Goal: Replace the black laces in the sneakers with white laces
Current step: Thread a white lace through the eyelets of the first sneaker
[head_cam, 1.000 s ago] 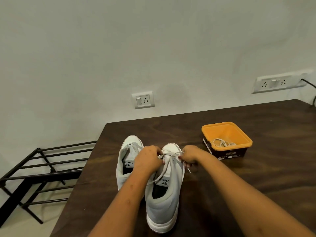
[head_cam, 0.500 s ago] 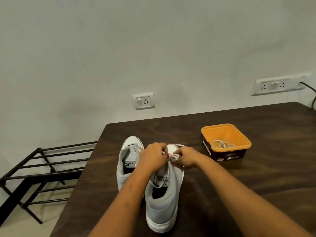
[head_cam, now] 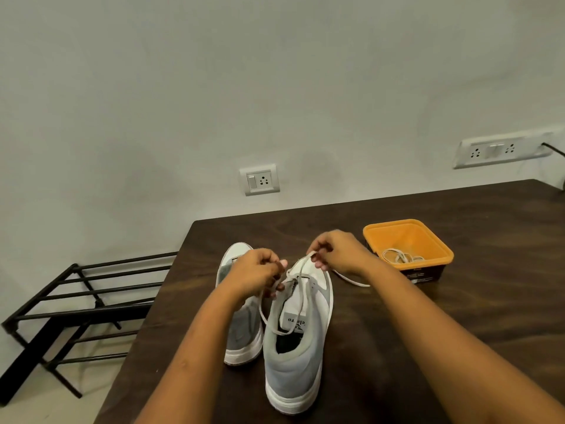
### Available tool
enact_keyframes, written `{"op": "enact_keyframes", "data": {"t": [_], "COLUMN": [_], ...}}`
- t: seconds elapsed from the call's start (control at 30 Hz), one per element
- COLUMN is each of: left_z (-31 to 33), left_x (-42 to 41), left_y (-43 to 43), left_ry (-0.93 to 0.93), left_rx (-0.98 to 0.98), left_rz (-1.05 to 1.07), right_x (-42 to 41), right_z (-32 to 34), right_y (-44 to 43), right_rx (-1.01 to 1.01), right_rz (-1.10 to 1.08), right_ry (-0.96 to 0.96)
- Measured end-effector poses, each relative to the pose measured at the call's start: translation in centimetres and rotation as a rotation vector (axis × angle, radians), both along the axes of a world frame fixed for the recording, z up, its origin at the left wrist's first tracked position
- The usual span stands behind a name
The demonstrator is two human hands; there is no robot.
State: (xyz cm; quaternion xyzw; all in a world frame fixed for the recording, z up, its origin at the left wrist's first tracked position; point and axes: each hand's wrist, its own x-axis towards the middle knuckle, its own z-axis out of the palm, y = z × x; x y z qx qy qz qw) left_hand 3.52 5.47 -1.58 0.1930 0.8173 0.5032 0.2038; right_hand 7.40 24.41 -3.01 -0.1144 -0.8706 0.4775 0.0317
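Right hand [head_cam: 339, 252] has lifted up and away from the left hand [head_cam: 255, 275]; half a second ago the two sat close together over the toe end of the near sneaker [head_cam: 293, 371]. It now draws a strand of the white lace [head_cam: 351, 280] taut out of the front eyelets, pinching it between thumb and curled fingers. The loose tail trails onto the desk [head_cam: 458, 316] just right of the sneaker. The left hand stays low at the eyelets, fingers curled, and seems to pinch the other run of lace there. A slack loop hangs from it over the tongue.

The sneaker stands on the desk, heel toward the camera, beside the second sneaker [head_cam: 241, 335], which shows no lace. No black lace is in view. A spare lace [head_cam: 400, 257] lies coiled in the orange tub [head_cam: 409, 237], further right.

The lace looks flat, light and limp. It probably cannot be pushed through a hole, only pulled, so the stiff tip is the place to take hold for threading. The sneaker seems light with a soft upper. A hard pull may drag or tip it, so one hand is best kept on the eyelet flap while the other draws.
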Motion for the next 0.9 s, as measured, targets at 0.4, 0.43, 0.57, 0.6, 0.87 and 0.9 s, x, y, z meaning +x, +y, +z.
{"op": "enact_keyframes", "data": {"t": [0.4, 0.43, 0.57, 0.6, 0.87, 0.9], "left_z": [1.3, 1.4, 0.8, 0.4, -0.7, -0.7], "left_x": [-0.4, -0.5, 0.6, 0.8, -0.1, -0.4], "left_y": [0.6, 0.6, 1.9, 2.3, 2.9, 2.7], "left_ry": [0.263, 0.227, -0.072, -0.082, -0.07, 0.029], "left_rx": [0.095, 0.219, 0.406, 0.38, 0.238, 0.2], "left_rz": [0.094, 0.145, 0.013, 0.012, 0.076, 0.117], "right_x": [1.0, 0.9, 0.5, 0.6, 1.8, 2.0], "right_z": [4.8, 4.4, 3.3, 3.1, 1.0, 0.7], "right_y": [-2.1, -2.4, -3.2, -3.2, -1.6, -1.1], "right_rx": [-0.019, 0.035, 0.231, 0.219, -0.092, -0.057], "right_rz": [0.244, 0.237, 0.149, 0.118, 0.093, 0.057], "right_ry": [0.273, 0.26, 0.315, 0.339, 0.272, 0.217]}}
